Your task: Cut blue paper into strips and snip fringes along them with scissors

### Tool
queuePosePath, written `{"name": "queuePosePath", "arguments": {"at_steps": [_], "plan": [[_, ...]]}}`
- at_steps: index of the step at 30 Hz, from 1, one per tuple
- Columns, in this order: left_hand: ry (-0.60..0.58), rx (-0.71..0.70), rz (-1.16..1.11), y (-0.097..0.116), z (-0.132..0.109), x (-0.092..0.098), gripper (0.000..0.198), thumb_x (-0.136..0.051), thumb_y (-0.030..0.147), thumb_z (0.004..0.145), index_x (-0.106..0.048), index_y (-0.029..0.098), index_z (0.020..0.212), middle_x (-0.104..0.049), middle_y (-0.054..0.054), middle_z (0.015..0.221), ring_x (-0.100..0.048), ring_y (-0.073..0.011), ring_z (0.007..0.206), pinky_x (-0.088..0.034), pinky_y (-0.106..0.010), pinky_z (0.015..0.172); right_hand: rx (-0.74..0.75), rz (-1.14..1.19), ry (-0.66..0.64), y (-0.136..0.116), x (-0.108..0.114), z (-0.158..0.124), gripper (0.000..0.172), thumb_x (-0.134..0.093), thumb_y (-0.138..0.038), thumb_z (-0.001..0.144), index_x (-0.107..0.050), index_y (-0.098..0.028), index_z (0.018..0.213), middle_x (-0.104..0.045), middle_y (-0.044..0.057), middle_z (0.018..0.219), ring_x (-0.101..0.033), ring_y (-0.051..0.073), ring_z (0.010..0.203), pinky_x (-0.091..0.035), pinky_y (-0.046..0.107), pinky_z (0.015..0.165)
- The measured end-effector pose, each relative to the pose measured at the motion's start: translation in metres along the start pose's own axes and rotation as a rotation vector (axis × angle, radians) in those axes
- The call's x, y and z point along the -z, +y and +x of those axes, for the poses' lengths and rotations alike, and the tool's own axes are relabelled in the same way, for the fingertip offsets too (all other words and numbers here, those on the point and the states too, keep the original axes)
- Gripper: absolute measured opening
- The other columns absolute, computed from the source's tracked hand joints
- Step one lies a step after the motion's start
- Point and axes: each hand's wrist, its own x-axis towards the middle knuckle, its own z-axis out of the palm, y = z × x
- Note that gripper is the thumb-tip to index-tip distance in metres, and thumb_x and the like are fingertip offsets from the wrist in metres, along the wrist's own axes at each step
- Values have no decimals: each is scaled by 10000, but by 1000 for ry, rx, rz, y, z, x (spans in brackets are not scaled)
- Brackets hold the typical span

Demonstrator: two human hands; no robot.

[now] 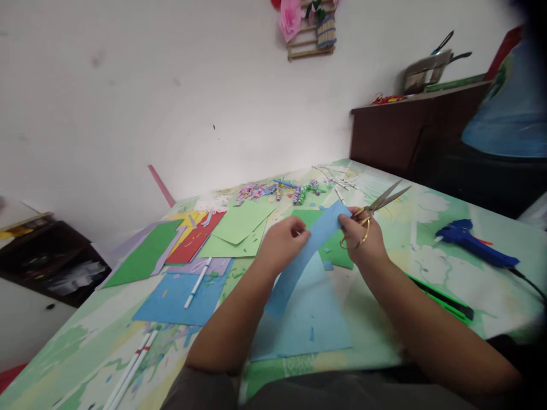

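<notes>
A long blue paper strip (301, 262) is held up slantwise over the table between my two hands. My left hand (282, 242) is closed in a pinch at the strip's left edge. At its upper right end, my right hand (363, 233) grips the strip between thumb and finger. Gold-handled scissors (380, 202) are also in that hand, their blades parted and pointing away to the right. Beneath the strip lies a light blue paper sheet (325, 319) with small scraps on it. A green sheet (337, 253) is partly hidden behind the strip and my right hand.
To the left lie a blue sheet (177, 296) with a white marker (198, 285), green and red sheets, and two white sticks (132, 367). Curled paper pieces (297, 195) are at the back. A green cutter (444, 299) and blue glue gun (474, 242) lie right. Someone in blue (513, 114) is beyond.
</notes>
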Motion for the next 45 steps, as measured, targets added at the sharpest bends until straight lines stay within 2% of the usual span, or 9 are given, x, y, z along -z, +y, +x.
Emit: {"name": "queuePosePath", "arguments": {"at_steps": [2,4,8,12,15,23,31,40,45], "plan": [[364,-132,218,4,-6,1,126,-460,253,734,-558,175,719,-575,-49,724,-502,-172,706,-357,-302,672,24,67,137,1,10,15,192,-635,-114,575,-503,-210,677,-487,-112,493,-458,44,457,-370,161,458],[552,-256,293,12,-15,-2,156,-439,267,763,-551,165,728,-568,-66,721,-492,-178,731,-346,-308,711,26,150,234,0,20,27,197,-608,-124,589,-435,-215,614,-430,-124,442,-443,41,422,-384,157,447],[173,-374,193,20,-27,-26,196,-473,309,748,-550,175,627,-543,-55,637,-488,-173,680,-349,-299,695,-65,294,219,-1,24,31,237,-596,-118,572,-380,-212,546,-463,-108,436,-488,60,433,-454,193,482],[-6,211,-458,0,-10,-52,257,-653,396,574,-567,173,671,-554,-45,686,-506,-191,750,-380,-303,715,-152,382,100,3,12,19,200,-617,-105,563,-449,-211,587,-581,-88,541,-567,77,543,-501,210,569],[-52,318,-646,-23,7,-58,350,-552,480,659,-564,145,760,-585,-69,712,-543,-161,643,-422,-294,606,-188,412,11,6,6,12,204,-637,-104,565,-464,-212,579,-596,-98,547,-582,72,572,-507,198,606],[-37,295,-890,-37,23,-35,461,-602,346,671,-484,211,1096,-583,-21,876,-535,-81,660,-406,-191,603,-181,343,-165,10,4,10,132,-657,-171,592,-529,-199,589,-621,-77,587,-587,76,579,-490,180,595],[-631,497,-1016,-21,9,-40,438,-511,523,686,-506,200,983,-583,-17,688,-562,-139,565,-447,-302,573,-239,126,-406,7,-1,-5,140,-641,-274,652,-534,-185,629,-525,-57,469,-462,84,370,-387,223,381],[-827,485,-1170,-16,3,-45,475,-447,572,706,-573,152,890,-573,-75,839,-537,-174,785,-421,-334,698,-207,44,-457,-5,4,-7,167,-619,-326,672,-498,-226,727,-532,-61,510,-423,83,335,-298,202,293],[-846,378,-1269,-9,-6,-48,444,-641,491,580,-536,176,874,-530,-25,768,-522,-139,702,-440,-368,681,-152,23,-511,-10,3,-9,213,-651,-366,617,-507,-222,679,-528,-36,541,-463,106,419,-333,225,349]]}}
